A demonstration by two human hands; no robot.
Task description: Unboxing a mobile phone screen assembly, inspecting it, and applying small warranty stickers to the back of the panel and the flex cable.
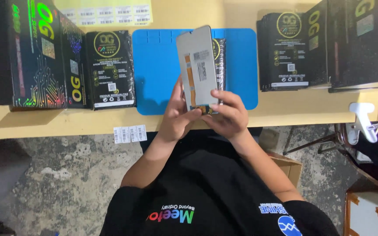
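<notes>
A yellowish table [285, 113] carries a blue mat [154, 65] at its middle. Left of the mat lie black printed boxes [110, 63], one touching the mat's left edge. Right of the mat stands another stack of black boxes [289, 50]. Beyond the mat, a sheet of barcode labels [106, 15]; nearer than it, at the table's front edge, small label stickers [130, 133].

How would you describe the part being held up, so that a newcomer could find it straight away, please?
Start at the blue mat in the middle of the yellow table. Above it, the left hand and right hand hold a thin phone screen panel by its lower end. Unlike the black boxes at either side, it is pale grey with an orange strip.
</notes>
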